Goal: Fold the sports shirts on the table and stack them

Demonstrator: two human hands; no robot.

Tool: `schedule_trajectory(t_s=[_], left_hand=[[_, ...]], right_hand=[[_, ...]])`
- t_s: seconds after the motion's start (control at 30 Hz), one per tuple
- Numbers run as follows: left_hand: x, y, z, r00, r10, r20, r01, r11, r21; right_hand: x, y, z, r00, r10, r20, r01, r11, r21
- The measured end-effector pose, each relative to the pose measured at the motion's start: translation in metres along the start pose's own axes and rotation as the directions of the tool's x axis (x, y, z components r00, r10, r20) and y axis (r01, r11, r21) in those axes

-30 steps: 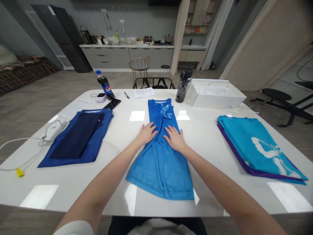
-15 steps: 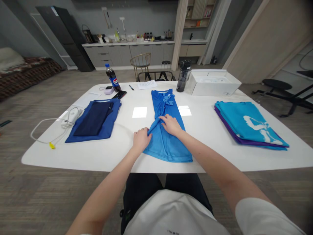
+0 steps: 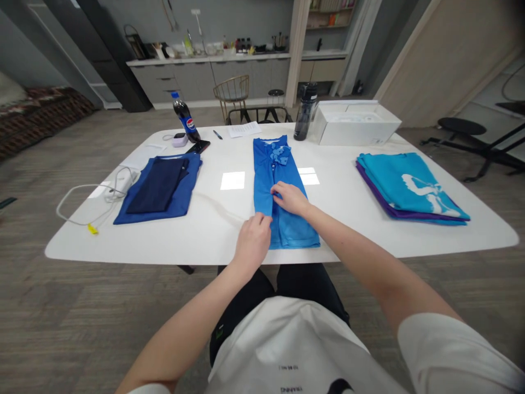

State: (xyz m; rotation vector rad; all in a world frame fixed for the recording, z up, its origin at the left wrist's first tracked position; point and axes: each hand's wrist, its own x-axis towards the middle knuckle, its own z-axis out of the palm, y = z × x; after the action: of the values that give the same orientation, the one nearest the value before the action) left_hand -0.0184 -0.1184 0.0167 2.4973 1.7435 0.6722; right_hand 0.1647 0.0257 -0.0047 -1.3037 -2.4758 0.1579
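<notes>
A blue garment [image 3: 263,180] lies in a long narrow shape on the white table, its neck end away from me and a patterned part near the top. My left hand [image 3: 254,238] is closed on its left edge near the lower end. Higher up, at the middle of the cloth, my right hand [image 3: 289,198] pinches the fabric with bent fingers. The left side of the garment is folded inward over the rest.
Folded dark blue clothes [image 3: 158,189] and a white cable [image 3: 68,216] lie left. At the right is a turquoise and purple clothes stack [image 3: 394,169]. Along the far side stand a cola bottle [image 3: 186,119], a dark bottle [image 3: 304,115] and a white box [image 3: 355,127].
My left hand has moved right, bringing the garment's left edge inward. The cloth looks narrower and smoother. My right hand has shifted slightly, and the view has tilted down.
</notes>
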Motion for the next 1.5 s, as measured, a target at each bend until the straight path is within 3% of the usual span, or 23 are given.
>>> schedule_trajectory(t_s=[0.1,0.2,0.33,0.43,0.53,0.67,0.8,0.9,0.97,1.1,1.2,1.3,1.4,1.5], left_hand=[[-0.002,0.021,0.024,0.993,0.117,0.035,-0.117,0.993,0.016],[-0.006,0.028,0.045,0.986,0.162,0.040,-0.163,0.986,0.027],[-0.012,0.031,0.053,0.978,0.208,0.002,-0.208,0.978,0.016],[-0.013,0.034,0.050,0.972,0.233,-0.040,-0.235,0.971,-0.041],[-0.012,0.035,0.047,0.972,0.224,-0.075,-0.230,0.969,-0.093],[-0.012,0.034,0.042,0.963,0.255,-0.083,-0.262,0.961,-0.092],[-0.016,0.039,0.036,0.935,0.354,-0.024,-0.355,0.934,-0.049],[-0.018,0.046,0.039,0.919,0.390,0.053,-0.387,0.921,-0.054],[-0.017,0.046,0.044,0.910,0.406,0.083,-0.392,0.909,-0.141],[0.002,0.026,0.046,0.904,0.427,0.038,-0.386,0.850,-0.357],[0.030,-0.009,0.046,0.887,0.457,0.062,-0.409,0.843,-0.349],[0.051,-0.041,0.050,0.833,0.529,0.165,-0.462,0.827,-0.319],[0.052,-0.058,0.057,0.788,0.574,0.223,-0.509,0.811,-0.289],[0.040,-0.062,0.057,0.760,0.606,0.234,-0.541,0.790,-0.288]], right_hand=[[-0.029,-0.002,-0.001,0.999,-0.039,0.034,0.040,0.999,-0.014],[-0.058,-0.007,0.002,0.992,-0.089,0.093,0.091,0.996,-0.014],[-0.085,-0.010,0.003,0.995,-0.068,0.075,0.064,0.997,0.050],[-0.084,-0.011,0.004,0.999,0.007,0.046,-0.011,0.997,0.081],[-0.066,-0.008,0.006,0.994,0.083,0.065,-0.086,0.996,0.029],[-0.046,0.001,0.005,0.999,0.044,0.027,-0.045,0.999,0.023],[-0.051,0.011,0.000,0.996,-0.025,-0.088,0.028,0.999,0.041],[-0.061,0.017,0.001,0.997,-0.038,-0.062,0.039,0.999,0.013],[-0.067,0.021,0.005,0.999,-0.030,-0.022,0.030,0.999,-0.010],[-0.079,0.032,0.009,1.000,-0.012,0.007,0.013,1.000,-0.008],[-0.089,0.038,0.006,0.998,-0.049,0.031,0.049,0.999,0.018],[-0.097,0.040,0.001,0.991,-0.121,0.062,0.119,0.992,0.039],[-0.107,0.038,-0.004,0.982,-0.163,0.091,0.160,0.986,0.048],[-0.120,0.036,-0.011,0.970,-0.207,0.131,0.197,0.977,0.085]])
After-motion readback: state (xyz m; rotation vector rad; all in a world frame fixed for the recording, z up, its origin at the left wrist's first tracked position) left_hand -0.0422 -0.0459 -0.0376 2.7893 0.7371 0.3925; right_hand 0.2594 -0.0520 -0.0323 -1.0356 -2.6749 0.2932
